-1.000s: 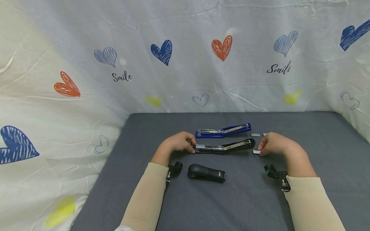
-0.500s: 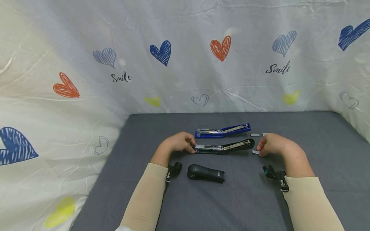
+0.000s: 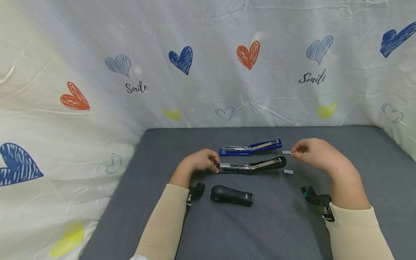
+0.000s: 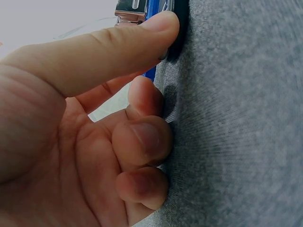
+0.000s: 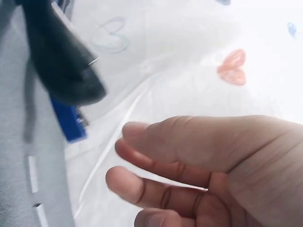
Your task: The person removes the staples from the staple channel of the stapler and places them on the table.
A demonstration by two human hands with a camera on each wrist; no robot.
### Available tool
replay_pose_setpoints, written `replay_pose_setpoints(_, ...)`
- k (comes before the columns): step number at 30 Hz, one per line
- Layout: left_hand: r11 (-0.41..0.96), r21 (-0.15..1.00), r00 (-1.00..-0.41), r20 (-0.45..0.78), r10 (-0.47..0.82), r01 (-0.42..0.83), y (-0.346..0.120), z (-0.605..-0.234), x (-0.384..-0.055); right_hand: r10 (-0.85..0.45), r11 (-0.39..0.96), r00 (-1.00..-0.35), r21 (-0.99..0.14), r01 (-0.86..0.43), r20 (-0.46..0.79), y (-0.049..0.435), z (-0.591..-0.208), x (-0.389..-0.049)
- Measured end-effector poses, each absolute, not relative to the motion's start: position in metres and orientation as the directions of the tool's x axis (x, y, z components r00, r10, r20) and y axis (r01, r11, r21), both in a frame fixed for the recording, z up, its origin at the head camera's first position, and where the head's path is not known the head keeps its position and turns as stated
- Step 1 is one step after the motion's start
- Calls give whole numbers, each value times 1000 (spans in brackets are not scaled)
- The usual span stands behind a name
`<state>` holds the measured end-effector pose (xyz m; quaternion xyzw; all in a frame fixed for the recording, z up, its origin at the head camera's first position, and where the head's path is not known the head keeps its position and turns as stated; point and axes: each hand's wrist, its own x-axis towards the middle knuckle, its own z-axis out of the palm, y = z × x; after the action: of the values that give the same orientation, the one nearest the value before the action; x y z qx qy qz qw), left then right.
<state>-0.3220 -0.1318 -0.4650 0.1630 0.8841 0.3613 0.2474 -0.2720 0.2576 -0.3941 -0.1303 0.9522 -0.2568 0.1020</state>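
Note:
My left hand (image 3: 202, 160) pinches the left end of a black stapler (image 3: 269, 163), thumb (image 4: 163, 22) in front and index finger behind. This stapler lies unfolded, its metal staple channel facing up. Behind it rests a blue stapler (image 3: 266, 144), unfolded the same way. My right hand (image 3: 320, 153) hovers right of both, thumb and fingers loosely bent, with nothing between them in the right wrist view. One staple strip (image 3: 286, 152) lies by its fingertips and another staple strip (image 3: 288, 172) lies nearer the front. The right wrist view shows two strips in a row on the cloth.
A black, rounded, stapler-shaped object (image 3: 231, 195) lies in front of the unfolded staplers. Grey cloth (image 3: 260, 231) covers the table. White sheeting (image 3: 208, 90) with printed hearts hangs behind and at the left. Each wrist carries a black camera mount (image 3: 318, 200).
My right hand has left the front staple strip, rising and moving back toward the rear strips. That front strip stays on the cloth. The left hand keeps its place at the black stapler.

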Motion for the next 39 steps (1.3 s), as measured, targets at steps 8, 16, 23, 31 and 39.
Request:
replay_pose_setpoints(8, 685, 721, -824, -322, 466, 106, -132, -465, -321, -299, 829, -954, -496, -257, -5, 245, -381, -263)
replay_pose_setpoints(16, 683, 724, -823, -327, 464, 97, -132, -464, -321, -277, 806, -945, -494, -327, 175, 217, -381, -257)
replay_pose_setpoints(23, 689, 717, -827, -320, 462, 108, -132, -465, -321, -332, 752, -908, -509, -419, 257, 188, -386, -257)
replay_pose_setpoints(31, 689, 717, -823, -327, 465, 105, -133, -467, -323, -456, 681, -854, -519, -516, 251, 142, -409, -260)
replay_pose_setpoints(39, 688, 716, -819, -324, 474, 114, -133, -467, -325, -564, 698, -820, -471, -539, 102, 108, -447, -262)
